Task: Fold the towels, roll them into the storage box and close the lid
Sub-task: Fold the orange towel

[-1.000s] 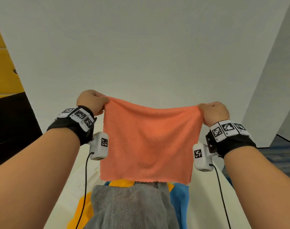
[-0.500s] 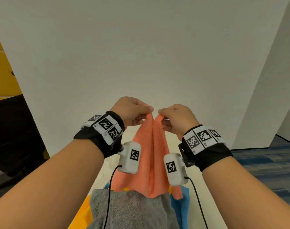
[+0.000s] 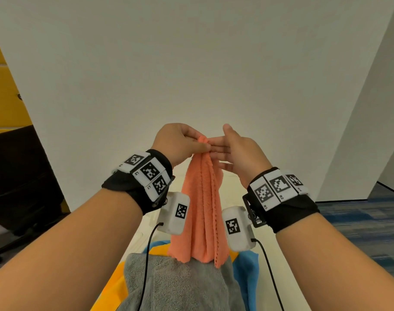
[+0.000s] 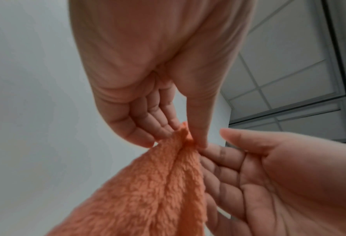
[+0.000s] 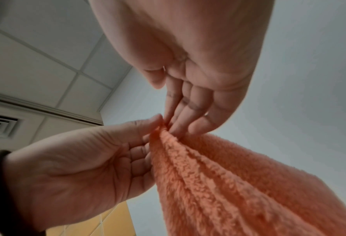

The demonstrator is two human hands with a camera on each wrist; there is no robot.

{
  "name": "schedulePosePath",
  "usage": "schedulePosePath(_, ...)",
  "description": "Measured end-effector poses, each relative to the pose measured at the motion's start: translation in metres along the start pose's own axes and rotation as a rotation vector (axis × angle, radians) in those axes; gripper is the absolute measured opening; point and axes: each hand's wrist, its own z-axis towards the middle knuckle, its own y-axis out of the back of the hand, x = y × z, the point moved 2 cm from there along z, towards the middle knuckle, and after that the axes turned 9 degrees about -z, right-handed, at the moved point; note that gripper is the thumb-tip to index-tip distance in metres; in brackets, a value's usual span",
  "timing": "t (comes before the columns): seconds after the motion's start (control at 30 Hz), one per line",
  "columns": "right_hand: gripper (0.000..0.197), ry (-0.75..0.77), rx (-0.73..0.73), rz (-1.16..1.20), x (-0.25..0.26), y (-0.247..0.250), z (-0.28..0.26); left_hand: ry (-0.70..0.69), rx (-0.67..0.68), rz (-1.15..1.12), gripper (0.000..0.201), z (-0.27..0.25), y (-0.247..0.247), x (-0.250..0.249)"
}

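Open air is left above and beside both raised hands; below, passage is blocked by the hanging orange towel (image 3: pixel 202 212) and grey towel (image 3: pixel 180 286)

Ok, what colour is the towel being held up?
Orange towel, plain with no pattern, clearest in the head view.

We see the head view evenly lit and a little dim, with soft light and no hard shadows on the white wall (image 3: pixel 191 63); the wall lines bend outward at the edges from the wide lens. In both wrist views the near palms are blurred and out of focus, and the orange towel (image 4: pixel 147 183) is soft at the lower edge. The ceiling panels (image 5: pixel 36 55) look grey and slightly smeared, without glare
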Motion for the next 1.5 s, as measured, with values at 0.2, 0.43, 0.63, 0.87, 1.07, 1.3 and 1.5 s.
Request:
schedulePosePath(0.2,0.037,0.079,0.074,-0.119,0.003,0.005,-0.003,-0.043,0.028,0.034,0.012,0.004,0.011,0.0)
schedulePosePath(0.43,0.026,0.159,0.089,-0.532,-0.021,0.012,0.007,-0.113,0.069,-0.045,0.02,0.005,0.027,-0.005)
schedulePosePath(0.63,0.03,0.215,0.22,-0.727,-0.029,0.003,0.003,-0.16,-0.003,-0.104,0.025,0.009,0.036,-0.005)
schedulePosePath(0.87,0.03,0.289,0.459,-0.881,-0.035,-0.012,0.001,-0.205,-0.015,-0.137,0.03,0.008,0.047,-0.004)
schedulePosePath(1.07,0.058,0.151,0.329,-1.073,-0.025,0.01,0.003,-0.237,-0.054,0.04,0.04,0.012,0.057,0.002)
schedulePosePath(1.3,0.052,0.183,0.189,-1.185,-0.017,0.022,0.007,-0.218,-0.097,0.267,0.041,0.015,0.054,0.001)
schedulePosePath(1.5,0.026,0.193,0.137,-1.084,-0.019,0.022,0.006,-0.235,-0.15,0.317,0.031,0.016,0.048,0.01)
